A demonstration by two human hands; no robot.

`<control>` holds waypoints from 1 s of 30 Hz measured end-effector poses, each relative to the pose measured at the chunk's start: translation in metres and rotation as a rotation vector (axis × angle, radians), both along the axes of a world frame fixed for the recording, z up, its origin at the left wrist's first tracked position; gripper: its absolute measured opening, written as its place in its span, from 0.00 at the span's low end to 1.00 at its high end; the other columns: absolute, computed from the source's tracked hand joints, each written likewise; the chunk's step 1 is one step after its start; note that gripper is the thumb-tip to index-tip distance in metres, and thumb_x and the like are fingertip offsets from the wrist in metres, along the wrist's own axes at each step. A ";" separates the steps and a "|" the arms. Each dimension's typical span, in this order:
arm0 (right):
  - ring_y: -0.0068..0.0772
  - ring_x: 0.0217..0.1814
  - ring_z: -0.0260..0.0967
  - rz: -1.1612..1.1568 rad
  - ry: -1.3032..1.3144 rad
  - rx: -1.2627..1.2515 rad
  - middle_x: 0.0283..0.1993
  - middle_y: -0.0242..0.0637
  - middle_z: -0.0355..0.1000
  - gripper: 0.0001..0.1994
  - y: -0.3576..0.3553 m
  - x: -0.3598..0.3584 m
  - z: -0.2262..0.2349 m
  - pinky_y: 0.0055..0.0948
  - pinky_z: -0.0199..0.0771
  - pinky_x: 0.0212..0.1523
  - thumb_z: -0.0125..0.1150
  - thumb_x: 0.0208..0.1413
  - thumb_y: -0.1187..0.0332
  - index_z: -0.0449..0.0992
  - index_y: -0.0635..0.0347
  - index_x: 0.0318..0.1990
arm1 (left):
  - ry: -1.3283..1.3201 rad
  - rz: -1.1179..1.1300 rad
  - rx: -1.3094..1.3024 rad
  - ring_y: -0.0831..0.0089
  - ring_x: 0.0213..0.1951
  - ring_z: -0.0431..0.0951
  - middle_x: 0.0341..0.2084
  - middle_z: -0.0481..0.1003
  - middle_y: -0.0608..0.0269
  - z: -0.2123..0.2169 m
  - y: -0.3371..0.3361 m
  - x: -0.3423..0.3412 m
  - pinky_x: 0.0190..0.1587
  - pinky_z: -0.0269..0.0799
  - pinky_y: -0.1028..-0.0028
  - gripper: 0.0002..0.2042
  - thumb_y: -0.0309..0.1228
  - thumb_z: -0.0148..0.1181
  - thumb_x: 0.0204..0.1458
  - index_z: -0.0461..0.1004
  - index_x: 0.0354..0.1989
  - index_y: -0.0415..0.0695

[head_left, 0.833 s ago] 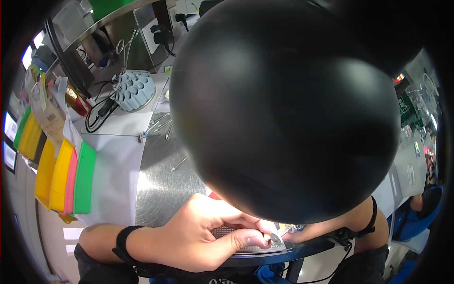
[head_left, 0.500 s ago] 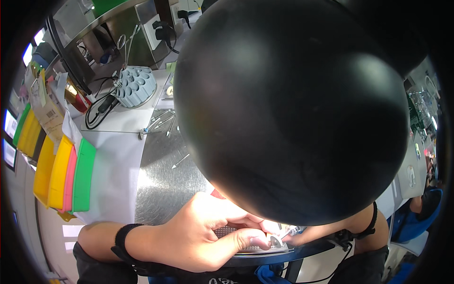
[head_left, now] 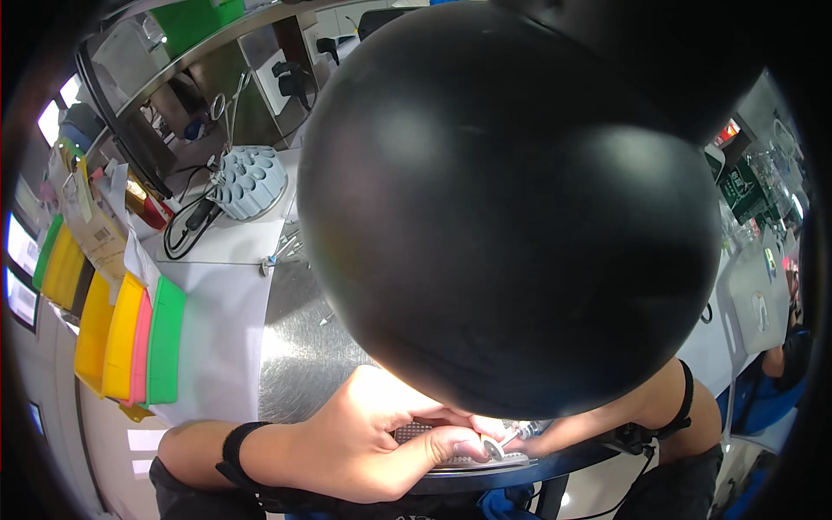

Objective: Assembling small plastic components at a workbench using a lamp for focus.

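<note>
Below a large black dome (head_left: 511, 217), which covers much of the work area, my two hands come together at the table's near edge. My left hand (head_left: 373, 433) is closed, thumb against fingertips, round something small that I cannot make out. Next to its thumb is a small round disc (head_left: 493, 448) on a metal shaft. The shaft runs into a rotary handpiece (head_left: 525, 430) held by my right hand (head_left: 563, 431), whose fingers are partly hidden by the dome. Beneath the hands shows a perforated metal plate (head_left: 412, 432).
Left of the steel sheet (head_left: 295, 373) stand stacked green, pink and yellow bins (head_left: 163, 347). A grey holder with round holes (head_left: 251, 184) and a black cable (head_left: 186, 230) are farther back. Shafted bits (head_left: 286, 250) lie by the dome. A clear plastic box (head_left: 761, 295) is at right.
The whole view has shifted slightly, and the dome covers more of the bits on the steel sheet. The disc has tilted a little; both hands keep their hold.
</note>
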State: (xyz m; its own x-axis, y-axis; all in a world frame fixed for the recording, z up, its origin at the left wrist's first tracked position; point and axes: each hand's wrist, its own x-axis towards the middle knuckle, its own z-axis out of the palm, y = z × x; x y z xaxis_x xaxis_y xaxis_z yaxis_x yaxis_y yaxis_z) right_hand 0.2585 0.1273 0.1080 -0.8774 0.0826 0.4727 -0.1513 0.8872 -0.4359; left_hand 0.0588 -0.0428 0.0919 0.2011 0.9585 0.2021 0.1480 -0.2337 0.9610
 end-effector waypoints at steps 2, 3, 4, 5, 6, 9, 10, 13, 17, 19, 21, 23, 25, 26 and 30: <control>0.32 0.34 0.80 -0.006 -0.046 -0.075 0.39 0.27 0.81 0.20 -0.001 0.004 -0.008 0.29 0.79 0.35 0.81 0.37 0.50 0.85 0.49 0.36 | -0.118 0.055 -0.063 0.74 0.39 0.85 0.36 0.85 0.54 -0.003 -0.003 0.003 0.46 0.80 0.75 0.09 0.21 0.63 0.60 0.80 0.46 0.31; 0.32 0.33 0.80 -0.036 -0.092 -0.125 0.39 0.27 0.81 0.20 -0.005 0.009 -0.010 0.29 0.79 0.34 0.81 0.37 0.50 0.85 0.49 0.36 | -0.125 0.041 -0.057 0.74 0.39 0.85 0.36 0.85 0.54 -0.003 -0.004 0.003 0.46 0.80 0.75 0.09 0.21 0.63 0.60 0.80 0.46 0.31; 0.31 0.32 0.80 -0.073 -0.145 -0.180 0.38 0.26 0.81 0.20 -0.008 0.013 -0.010 0.29 0.79 0.33 0.81 0.37 0.50 0.85 0.49 0.36 | -0.113 0.050 -0.043 0.75 0.38 0.85 0.37 0.85 0.54 -0.003 -0.005 0.004 0.46 0.80 0.76 0.09 0.21 0.63 0.60 0.80 0.46 0.30; 0.31 0.31 0.80 -0.106 -0.186 -0.217 0.38 0.26 0.81 0.20 -0.012 0.015 -0.010 0.28 0.79 0.32 0.81 0.37 0.50 0.85 0.49 0.35 | -0.102 0.058 -0.029 0.76 0.38 0.85 0.38 0.86 0.54 -0.003 -0.005 0.003 0.45 0.80 0.76 0.09 0.21 0.64 0.60 0.81 0.46 0.30; 0.31 0.31 0.80 -0.094 -0.181 -0.220 0.38 0.26 0.81 0.20 -0.008 0.013 -0.014 0.28 0.79 0.32 0.81 0.37 0.50 0.85 0.49 0.35 | -0.096 0.070 -0.031 0.76 0.38 0.85 0.38 0.86 0.54 -0.003 -0.005 0.003 0.45 0.80 0.76 0.09 0.21 0.64 0.60 0.81 0.46 0.30; 0.31 0.30 0.79 -0.039 -0.079 -0.131 0.38 0.26 0.81 0.20 -0.003 0.008 -0.018 0.28 0.78 0.31 0.81 0.37 0.50 0.85 0.48 0.36 | -0.040 0.084 -0.005 0.77 0.38 0.85 0.39 0.86 0.53 -0.005 -0.004 0.002 0.45 0.80 0.77 0.09 0.22 0.65 0.59 0.81 0.46 0.31; 0.30 0.30 0.79 -0.058 -0.090 -0.121 0.38 0.25 0.81 0.20 -0.005 0.009 -0.015 0.28 0.78 0.31 0.81 0.37 0.50 0.85 0.48 0.35 | -0.054 0.068 0.013 0.77 0.38 0.85 0.38 0.86 0.53 -0.005 -0.003 0.001 0.45 0.80 0.77 0.09 0.22 0.65 0.60 0.81 0.47 0.31; 0.30 0.30 0.79 -0.060 -0.068 -0.066 0.38 0.25 0.81 0.19 -0.003 0.006 -0.005 0.28 0.78 0.31 0.81 0.37 0.50 0.85 0.48 0.35 | -0.116 0.051 -0.007 0.76 0.39 0.85 0.38 0.86 0.54 -0.011 -0.003 0.002 0.45 0.80 0.76 0.10 0.23 0.64 0.60 0.80 0.48 0.31; 0.31 0.31 0.80 -0.085 -0.126 0.017 0.39 0.27 0.81 0.19 -0.005 0.010 0.004 0.28 0.79 0.31 0.80 0.38 0.50 0.85 0.49 0.34 | -0.178 0.014 -0.088 0.74 0.41 0.86 0.38 0.85 0.54 -0.006 -0.005 0.002 0.47 0.80 0.75 0.11 0.22 0.63 0.61 0.78 0.51 0.32; 0.32 0.33 0.81 -0.095 -0.125 -0.036 0.39 0.27 0.81 0.20 -0.010 0.011 0.003 0.29 0.79 0.33 0.80 0.38 0.49 0.86 0.50 0.35 | -0.175 -0.002 -0.057 0.73 0.41 0.86 0.38 0.85 0.54 -0.006 -0.004 0.001 0.47 0.80 0.75 0.12 0.22 0.63 0.61 0.78 0.51 0.32; 0.33 0.34 0.81 -0.100 -0.120 -0.096 0.40 0.28 0.82 0.20 -0.011 0.008 0.006 0.29 0.80 0.34 0.80 0.38 0.49 0.86 0.50 0.35 | -0.167 -0.013 -0.031 0.73 0.41 0.86 0.38 0.85 0.54 -0.006 -0.002 0.002 0.48 0.80 0.75 0.12 0.22 0.63 0.61 0.78 0.52 0.32; 0.44 0.64 0.72 0.026 -0.069 -0.212 0.60 0.39 0.76 0.30 -0.008 -0.002 0.014 0.38 0.65 0.69 0.82 0.42 0.61 0.82 0.58 0.56 | -0.130 -0.026 0.011 0.73 0.42 0.86 0.38 0.85 0.54 -0.005 -0.001 0.002 0.49 0.79 0.74 0.12 0.22 0.63 0.61 0.78 0.52 0.31; 0.30 0.11 0.64 -0.092 0.072 0.345 0.12 0.30 0.63 0.29 -0.006 0.007 0.006 0.30 0.61 0.15 0.73 0.39 0.33 0.77 0.51 0.16 | -0.113 -0.024 0.007 0.73 0.41 0.86 0.38 0.85 0.55 -0.006 -0.002 0.001 0.49 0.80 0.75 0.12 0.22 0.63 0.61 0.78 0.52 0.31; 0.29 0.12 0.64 -0.071 0.050 0.396 0.12 0.29 0.63 0.28 -0.004 0.007 0.007 0.29 0.60 0.15 0.73 0.39 0.33 0.78 0.50 0.17 | -0.097 -0.024 0.004 0.73 0.41 0.86 0.38 0.85 0.55 -0.007 -0.003 0.000 0.49 0.80 0.75 0.13 0.22 0.64 0.61 0.78 0.52 0.31; 0.29 0.18 0.68 -0.069 0.028 0.322 0.19 0.27 0.68 0.24 -0.002 0.004 0.011 0.29 0.64 0.21 0.74 0.39 0.36 0.81 0.49 0.22 | -0.090 -0.006 0.003 0.73 0.41 0.86 0.38 0.85 0.54 -0.007 -0.002 0.000 0.48 0.80 0.75 0.12 0.22 0.64 0.60 0.78 0.51 0.31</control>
State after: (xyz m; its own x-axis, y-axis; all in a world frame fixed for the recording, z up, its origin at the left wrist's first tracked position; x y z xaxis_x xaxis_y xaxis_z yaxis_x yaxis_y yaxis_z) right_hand 0.2621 0.1251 0.1189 -0.8613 -0.0160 0.5079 -0.0939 0.9873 -0.1281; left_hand 0.0585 -0.0452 0.0851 0.1881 0.9566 0.2226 0.0600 -0.2374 0.9696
